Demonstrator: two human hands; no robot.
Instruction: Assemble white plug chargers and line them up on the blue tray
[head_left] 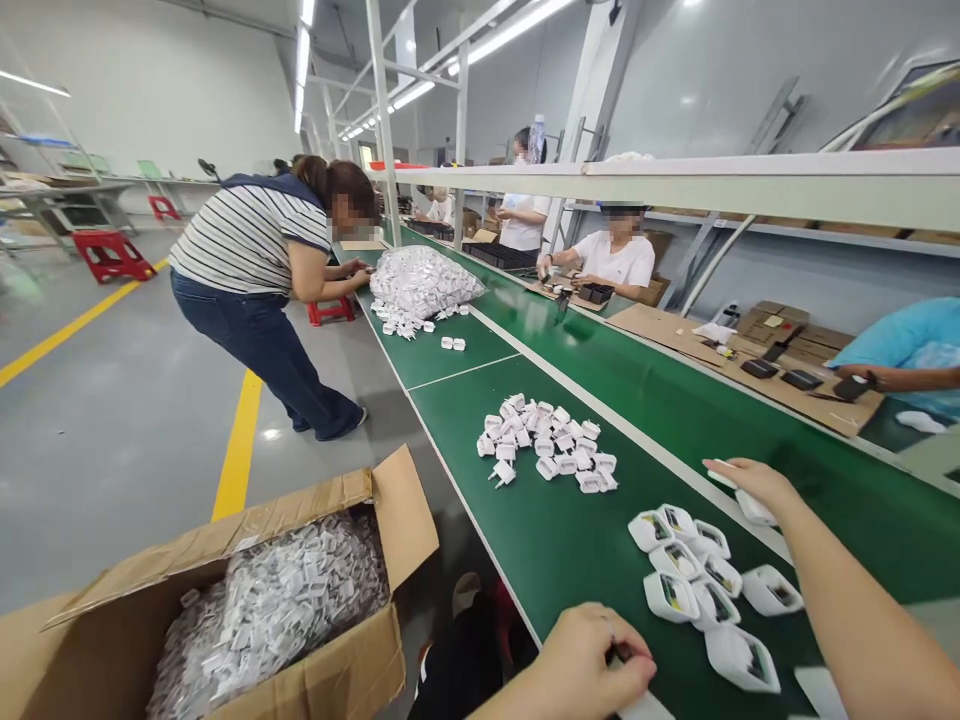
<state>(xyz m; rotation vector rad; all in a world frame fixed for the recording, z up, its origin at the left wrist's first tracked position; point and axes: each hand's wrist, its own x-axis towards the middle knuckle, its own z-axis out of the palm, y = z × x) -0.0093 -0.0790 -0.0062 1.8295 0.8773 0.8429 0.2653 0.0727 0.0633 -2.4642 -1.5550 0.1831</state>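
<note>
My right hand (765, 488) reaches over the belt's pale edge strip, its fingers closed on a white plastic piece (721, 474). Another white piece (754, 509) shows under that hand; whether it is gripped too, I cannot tell. Low in the view, my left hand (596, 660) is curled with thumb and fingers together; what they hold, if anything, is hidden. A white object (646, 706) shows just below it. Between the hands lie several open white charger housings (675, 560) with circuit parts inside. Farther up the green bench is a loose pile of white plug housings (544, 440).
An open cardboard box (375, 650) with bagged white parts stands at lower left. A big clear bag of white parts (427, 280) lies farther along the bench, beside a bending co-worker (255, 240). Other people sit across the green conveyor (600, 370). A white shelf (675, 185) runs overhead.
</note>
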